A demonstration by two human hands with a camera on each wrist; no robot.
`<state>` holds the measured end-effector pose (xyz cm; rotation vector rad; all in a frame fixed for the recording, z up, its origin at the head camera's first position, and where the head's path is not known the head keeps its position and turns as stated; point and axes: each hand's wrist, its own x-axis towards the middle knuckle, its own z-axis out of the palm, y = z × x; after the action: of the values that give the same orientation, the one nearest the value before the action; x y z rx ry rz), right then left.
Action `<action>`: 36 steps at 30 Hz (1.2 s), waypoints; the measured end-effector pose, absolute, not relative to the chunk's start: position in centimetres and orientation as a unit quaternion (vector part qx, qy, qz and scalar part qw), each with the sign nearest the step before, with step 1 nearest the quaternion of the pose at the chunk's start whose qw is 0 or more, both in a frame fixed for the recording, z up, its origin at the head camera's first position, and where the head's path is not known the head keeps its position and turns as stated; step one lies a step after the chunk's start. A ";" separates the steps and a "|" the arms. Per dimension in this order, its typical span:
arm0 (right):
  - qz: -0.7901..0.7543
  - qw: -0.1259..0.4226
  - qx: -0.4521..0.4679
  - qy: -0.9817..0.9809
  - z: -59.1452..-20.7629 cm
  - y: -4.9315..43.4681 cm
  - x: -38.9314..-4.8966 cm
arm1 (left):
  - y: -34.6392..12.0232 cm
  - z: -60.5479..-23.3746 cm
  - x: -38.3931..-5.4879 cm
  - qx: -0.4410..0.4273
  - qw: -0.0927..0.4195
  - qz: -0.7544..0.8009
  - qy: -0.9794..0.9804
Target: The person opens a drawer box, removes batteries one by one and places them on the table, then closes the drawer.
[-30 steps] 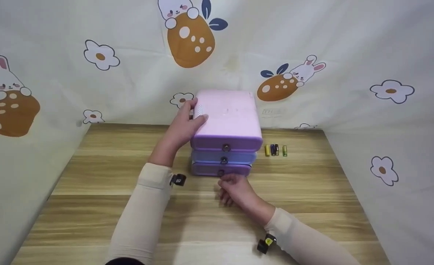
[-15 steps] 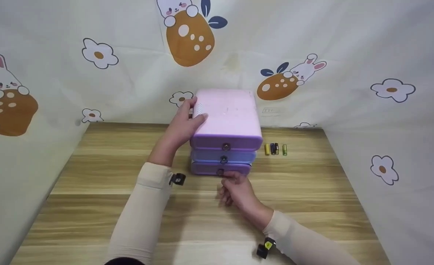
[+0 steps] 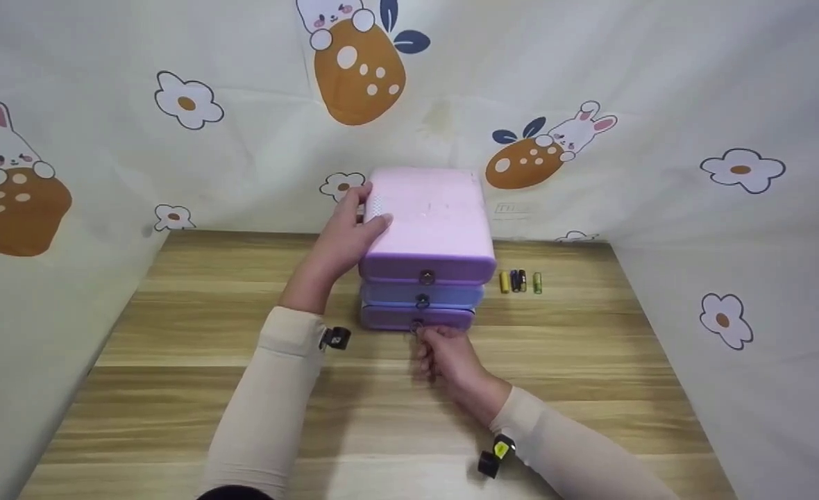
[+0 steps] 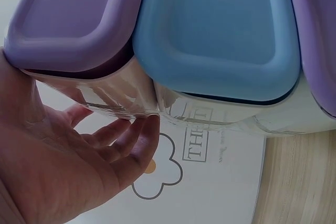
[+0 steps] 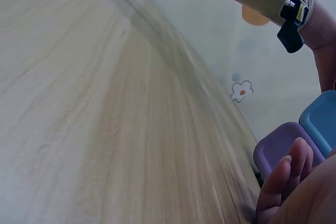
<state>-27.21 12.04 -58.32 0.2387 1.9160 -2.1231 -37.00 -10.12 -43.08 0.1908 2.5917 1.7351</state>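
A drawer cabinet [image 3: 427, 212] stands near the back wall, pink on top. Its top drawer [image 3: 389, 269] is purple, the middle drawer [image 3: 389, 295] blue, and the bottom drawer [image 3: 385, 319] purple, each with a ring pull. My left hand [image 3: 345, 239] grips the cabinet's upper left edge, thumb on top and fingers along the side; in the left wrist view those fingers touch its clear side wall [image 4: 121, 90]. At the front, my right hand [image 3: 454, 357] pinches the bottom ring pull [image 3: 416, 328] between thumb and forefinger. The right wrist view shows only part of that hand [image 5: 286, 192].
Several small batteries [image 3: 513, 281], yellow, dark and green, stand or lie to the right of the cabinet. The wood-grain table [image 3: 243, 389] runs up to a printed cloth [image 3: 257, 167] that hangs behind and at both sides.
My right fingers have gone from fumbling at the bottom ring pull to pinching it, and the ring is now tilted out. The left hand and the cabinet have stayed in place.
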 end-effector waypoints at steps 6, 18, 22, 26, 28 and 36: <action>-0.727 0.142 0.094 0.665 -58.2 11.8 -27.7 | -10.2 -43.1 -37.0 0.059 0.008 0.557 0.829; -0.717 0.147 0.076 0.677 -58.0 12.3 -27.4 | -10.1 -43.1 -37.2 0.064 0.004 0.555 0.829; -0.709 0.160 0.062 0.684 -58.1 12.6 -26.8 | -10.1 -43.0 -37.2 0.063 0.004 0.554 0.830; -0.702 0.164 0.053 0.691 -58.1 13.0 -26.1 | -10.1 -42.9 -37.1 0.065 0.002 0.556 0.829; -0.702 0.170 0.048 0.690 -58.1 13.1 -25.7 | -10.2 -42.9 -37.1 0.063 0.001 0.555 0.829; -0.698 0.190 0.032 0.690 -58.1 13.8 -23.9 | -10.1 -43.0 -37.1 0.060 0.005 0.558 0.828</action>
<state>-23.90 13.84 -58.11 0.0910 1.9399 -1.9613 -37.10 -10.11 -42.97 0.1865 2.5924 1.7479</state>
